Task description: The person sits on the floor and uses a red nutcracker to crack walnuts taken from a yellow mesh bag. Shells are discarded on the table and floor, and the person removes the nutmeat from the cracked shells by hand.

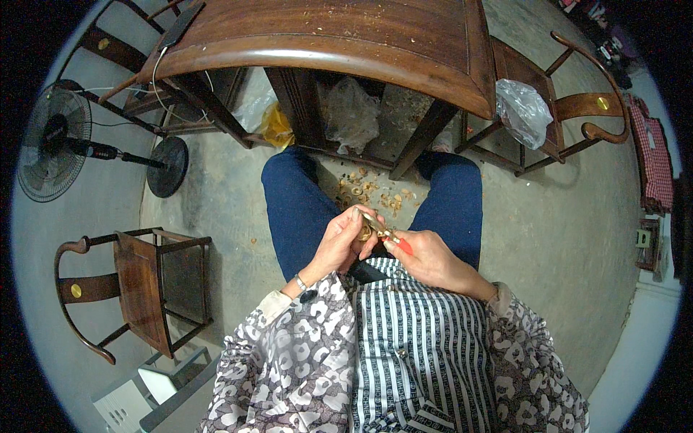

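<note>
In the head view, a seated person in dark blue trousers and a striped apron works over the lap, both hands meeting just in front of the knees. The left hand (345,234) is curled around a small yellowish round piece (365,233), of which only a sliver shows between the fingers, so what it is cannot be told. The right hand (426,254) is closed around the red handle (403,247) of a small tool; its slim pale metal blade (374,222) reaches up and left across the piece, touching it at the left hand's fingertips. The piece thus lies in the left hand, just left of the right hand's thumb, with the blade between the two hands. On the concrete floor (231,195) beyond the knees lies a scatter of pale shavings (368,191), under the edge of a dark wooden table (346,36). Crumpled plastic bags (351,112) sit beneath the table, and another clear bag (523,110) rests on a wooden chair (577,108) to the right. To the left stand a floor fan (54,144) and a second wooden chair (137,289).
</note>
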The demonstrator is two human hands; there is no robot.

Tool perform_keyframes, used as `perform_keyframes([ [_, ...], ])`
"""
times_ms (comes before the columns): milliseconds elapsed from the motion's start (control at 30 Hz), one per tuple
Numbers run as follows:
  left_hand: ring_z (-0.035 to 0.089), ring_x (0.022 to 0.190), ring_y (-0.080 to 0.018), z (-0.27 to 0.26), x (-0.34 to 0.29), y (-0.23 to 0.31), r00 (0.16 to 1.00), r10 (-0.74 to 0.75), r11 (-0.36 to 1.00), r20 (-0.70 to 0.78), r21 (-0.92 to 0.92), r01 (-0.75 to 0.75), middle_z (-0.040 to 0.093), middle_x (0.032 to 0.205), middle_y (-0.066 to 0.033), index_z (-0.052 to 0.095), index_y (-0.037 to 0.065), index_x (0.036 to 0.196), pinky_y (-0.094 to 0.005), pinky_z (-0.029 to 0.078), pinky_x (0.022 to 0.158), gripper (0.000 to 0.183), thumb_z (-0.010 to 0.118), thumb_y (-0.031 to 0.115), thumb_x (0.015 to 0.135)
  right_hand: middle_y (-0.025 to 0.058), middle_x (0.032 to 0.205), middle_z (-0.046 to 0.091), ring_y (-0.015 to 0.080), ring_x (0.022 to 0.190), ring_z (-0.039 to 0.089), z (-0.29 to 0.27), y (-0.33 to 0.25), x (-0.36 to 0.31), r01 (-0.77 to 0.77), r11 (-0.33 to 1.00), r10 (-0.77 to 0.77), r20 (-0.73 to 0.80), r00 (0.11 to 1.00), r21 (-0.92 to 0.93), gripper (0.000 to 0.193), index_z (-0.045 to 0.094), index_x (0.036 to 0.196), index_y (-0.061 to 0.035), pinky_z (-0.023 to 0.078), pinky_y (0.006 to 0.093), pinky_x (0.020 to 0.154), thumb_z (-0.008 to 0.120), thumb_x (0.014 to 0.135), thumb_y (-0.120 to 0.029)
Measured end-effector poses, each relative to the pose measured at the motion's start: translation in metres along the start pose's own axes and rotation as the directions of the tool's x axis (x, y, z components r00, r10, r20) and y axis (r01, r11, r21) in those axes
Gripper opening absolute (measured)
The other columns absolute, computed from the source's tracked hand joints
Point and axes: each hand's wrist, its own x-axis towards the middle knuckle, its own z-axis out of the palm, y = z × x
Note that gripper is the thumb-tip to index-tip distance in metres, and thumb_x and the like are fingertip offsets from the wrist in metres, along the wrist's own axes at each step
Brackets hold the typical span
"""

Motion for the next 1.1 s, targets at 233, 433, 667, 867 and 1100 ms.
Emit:
perform_keyframes([
  [233, 0.048, 0.057, -0.0095, 0.007, 0.000, -0.003, 0.998, -0.050, 0.999, -0.044, 0.019, 0.051, 0.059, 0.105, -0.0107, 0.049, 0.001, 0.120, -0.0201, 0.038, 0.047, 0.045, 0.044, 0.040, 0.098, 0.0208, 0.065, 0.057, 0.0342, 0.055, 0.057, 0.004, 0.010, 0.003, -0.107, 0.980, 0.098, 0.064, 0.993, 0.169, 0.029, 0.059, 0.087, -0.0016, 0.045, 0.0394, 0.052, 0.051, 0.095, -0.028],
  [433, 0.048, 0.059, -0.0098, 0.006, 0.001, -0.003, 0.984, -0.134, 0.980, -0.117, -0.160, 0.115, 0.059, 0.101, -0.0101, 0.050, 0.002, 0.119, -0.0201, 0.038, 0.047, 0.046, 0.040, 0.042, 0.099, 0.0173, 0.063, 0.058, 0.0271, 0.053, 0.059, 0.001, 0.006, 0.003, -0.146, 0.964, 0.130, 0.085, 0.988, 0.222, 0.028, 0.059, 0.087, -0.0009, 0.045, 0.0369, 0.052, 0.052, 0.095, -0.026],
  [667, 0.052, 0.063, -0.0152, 0.017, 0.002, 0.020, 0.977, -0.159, 0.942, -0.144, -0.317, 0.107, 0.062, 0.093, -0.0084, 0.054, 0.004, 0.112, -0.0227, 0.043, 0.051, 0.046, 0.035, 0.044, 0.099, 0.0117, 0.065, 0.061, 0.0162, 0.056, 0.059, -0.040, -0.025, 0.011, -0.105, 0.981, 0.123, -0.107, 0.987, 0.160, 0.025, 0.061, 0.082, -0.0028, 0.046, 0.0331, 0.055, 0.056, 0.093, -0.024],
  [867, 0.052, 0.070, -0.0118, 0.011, 0.014, 0.051, 0.989, -0.075, 0.970, -0.131, -0.241, 0.042, 0.059, 0.098, -0.0054, 0.053, 0.011, 0.104, -0.0213, 0.042, 0.053, 0.028, 0.044, 0.036, 0.099, 0.0189, 0.063, 0.056, 0.0361, 0.058, 0.058, -0.123, -0.055, 0.056, -0.025, 0.941, -0.177, -0.556, 0.812, -0.337, 0.027, 0.062, 0.079, -0.0028, 0.043, 0.0428, 0.055, 0.063, 0.087, -0.028],
  [1100, 0.050, 0.067, -0.0104, 0.029, 0.042, 0.111, 0.983, 0.166, 0.985, -0.084, -0.022, -0.169, 0.056, 0.092, -0.0037, 0.053, 0.012, 0.100, -0.0211, 0.040, 0.052, 0.019, 0.047, 0.030, 0.098, 0.0164, 0.082, 0.061, 0.0367, 0.075, 0.061, -0.181, -0.043, 0.129, 0.050, 0.810, -0.458, -0.577, 0.676, -0.584, 0.022, 0.063, 0.081, -0.0040, 0.049, 0.0450, 0.066, 0.064, 0.085, -0.025],
])
